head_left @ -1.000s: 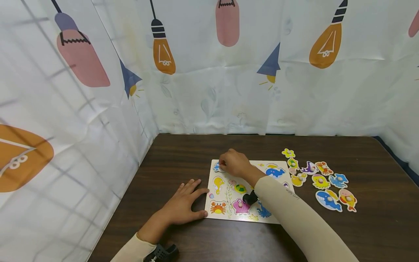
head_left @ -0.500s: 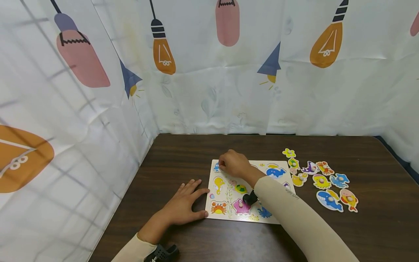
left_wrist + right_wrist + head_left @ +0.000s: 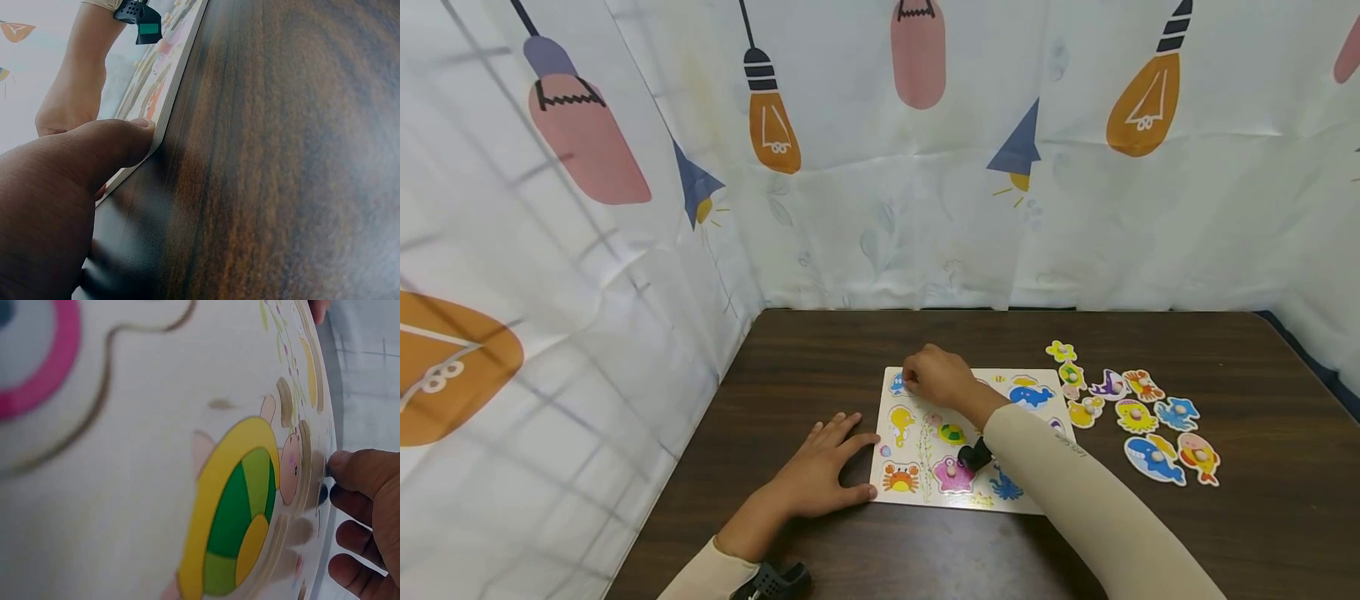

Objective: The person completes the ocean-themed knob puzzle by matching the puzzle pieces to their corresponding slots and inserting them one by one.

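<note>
A white puzzle board [image 3: 917, 450] with sea animal pictures lies on the table. My right hand [image 3: 942, 377] reaches across to its far left corner, thumb and fingertips pinching at a blue puzzle piece [image 3: 897, 384] mostly covered by the hand. In the right wrist view, the thumb [image 3: 350, 467] and forefinger meet at a small dark-blue part along the board's edge. My left hand [image 3: 820, 463] is spread flat at the board's left side, forefinger and thumb touching the edge; the left wrist view shows the thumb [image 3: 128, 140] on the near corner. A pink starfish piece [image 3: 953, 474] sits in the board.
Several loose knobbed pieces lie right of the board, among them a blue whale [image 3: 1152, 459], a red-and-yellow fish [image 3: 1197, 457], a yellow flower [image 3: 1061, 351] and a purple piece [image 3: 1109, 384]. My right forearm [image 3: 1075, 475] crosses the board. A printed curtain [image 3: 865, 217] hangs behind the table.
My right fingers shift very slightly over the blue piece at the far left corner, and its visible outline changes a little. The left hand and loose pieces stay put.
</note>
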Available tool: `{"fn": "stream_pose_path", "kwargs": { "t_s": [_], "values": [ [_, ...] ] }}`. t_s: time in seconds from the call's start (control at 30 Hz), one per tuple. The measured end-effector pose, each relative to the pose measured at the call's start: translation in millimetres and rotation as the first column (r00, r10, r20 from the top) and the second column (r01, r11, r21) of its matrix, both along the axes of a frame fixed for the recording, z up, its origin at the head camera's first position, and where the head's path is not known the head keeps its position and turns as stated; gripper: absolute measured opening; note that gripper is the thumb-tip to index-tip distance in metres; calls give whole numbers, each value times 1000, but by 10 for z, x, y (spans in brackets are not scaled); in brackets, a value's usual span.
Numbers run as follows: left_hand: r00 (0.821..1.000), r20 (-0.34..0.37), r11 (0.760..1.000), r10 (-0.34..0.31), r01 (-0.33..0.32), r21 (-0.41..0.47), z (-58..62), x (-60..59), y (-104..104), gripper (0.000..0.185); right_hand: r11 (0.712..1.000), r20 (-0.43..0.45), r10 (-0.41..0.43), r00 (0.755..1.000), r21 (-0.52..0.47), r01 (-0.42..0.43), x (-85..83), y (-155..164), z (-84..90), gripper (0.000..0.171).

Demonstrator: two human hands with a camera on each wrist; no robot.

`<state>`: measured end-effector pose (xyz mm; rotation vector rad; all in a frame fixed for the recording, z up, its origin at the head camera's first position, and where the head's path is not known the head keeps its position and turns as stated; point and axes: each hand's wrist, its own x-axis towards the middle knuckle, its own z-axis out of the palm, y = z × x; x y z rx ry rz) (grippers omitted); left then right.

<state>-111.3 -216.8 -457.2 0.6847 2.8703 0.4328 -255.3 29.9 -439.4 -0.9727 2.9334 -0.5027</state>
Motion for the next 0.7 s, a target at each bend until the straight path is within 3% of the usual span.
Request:
{"fn": "stream_pose_path", "kwargs": {
  "t_s": [0.7],
  "values": [
    [1000,6,1000,4,-4,18,37,7,7,73,996,84,-86,993,36,83,193,488,72,16]
  ]
}}
